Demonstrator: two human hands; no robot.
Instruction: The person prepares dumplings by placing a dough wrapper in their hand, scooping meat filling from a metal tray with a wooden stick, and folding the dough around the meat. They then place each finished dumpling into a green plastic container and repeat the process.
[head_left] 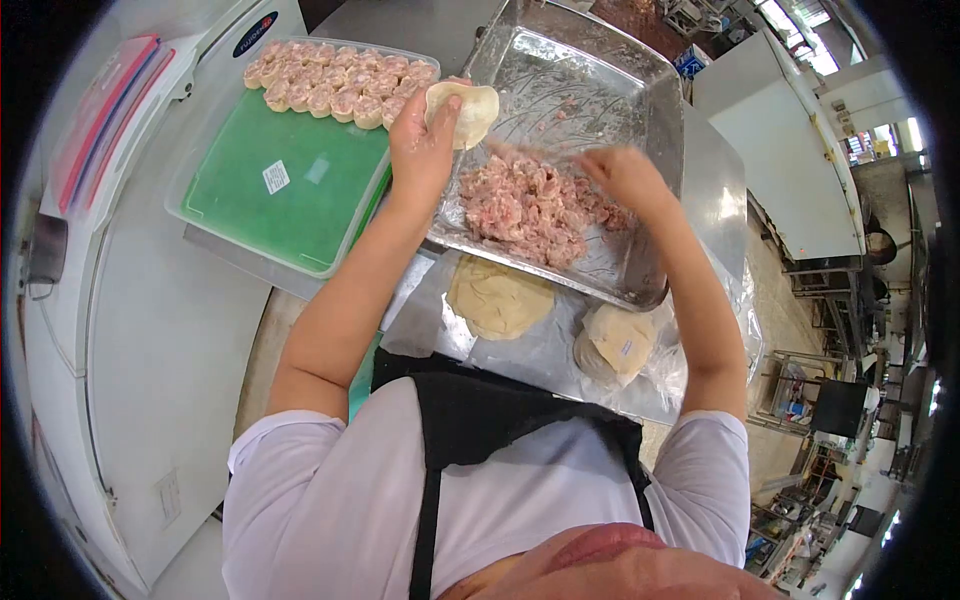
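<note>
My left hand [420, 150] holds a round, pale dumpling wrapper [478, 112], thumb across its face, above the left edge of a deep metal tray. In that tray [650, 100] lies a mound of raw minced meat [530, 205]. My right hand [630, 180] is over the meat's right side with its fingers curled closed; a blurred streak runs left from the fingertips, and I cannot tell what is in them. Filled open-topped dumplings [340, 85] stand in rows at the far end of a clear container with a green base [300, 190], left of my left hand.
In front of me on the metal table [415, 320] lie a stack of wrappers [500, 297] and a second stack [618, 340] in clear plastic. A white appliance [170, 330] stands at the left. A large white cabinet [770, 130] is farther off at the right.
</note>
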